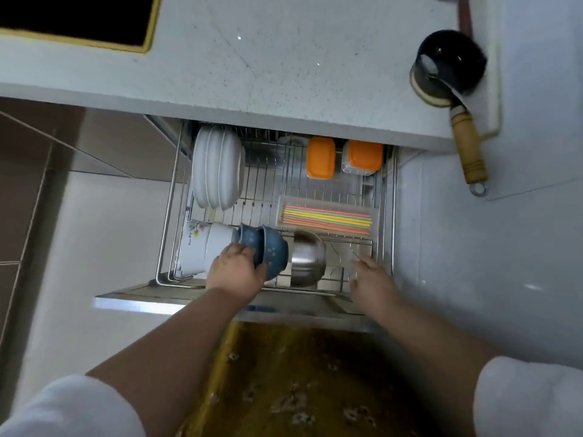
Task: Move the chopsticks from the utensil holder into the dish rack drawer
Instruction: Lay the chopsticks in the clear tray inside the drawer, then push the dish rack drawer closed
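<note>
Chopsticks (328, 218) already lie in the clear tray in the drawer (386, 197). Your left hand (235, 272) cups the blue bowls (268, 250); right hand (372, 279) open, empty. Ease off gently.

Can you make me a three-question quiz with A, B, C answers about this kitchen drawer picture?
1. Where are the chopsticks?
A. In the clear tray
B. On the counter
C. In a hand

2. What colour are the two lidded boxes at the back?
A. Green
B. Orange
C. Purple

3. What is the left hand doing?
A. Resting on the counter
B. Holding a plate
C. Gripping the blue bowls

Answers:
1 A, they lie flat inside the tray in the drawer.
2 B, both lids are orange.
3 C, its fingers curl around the blue bowls' rim.
</note>
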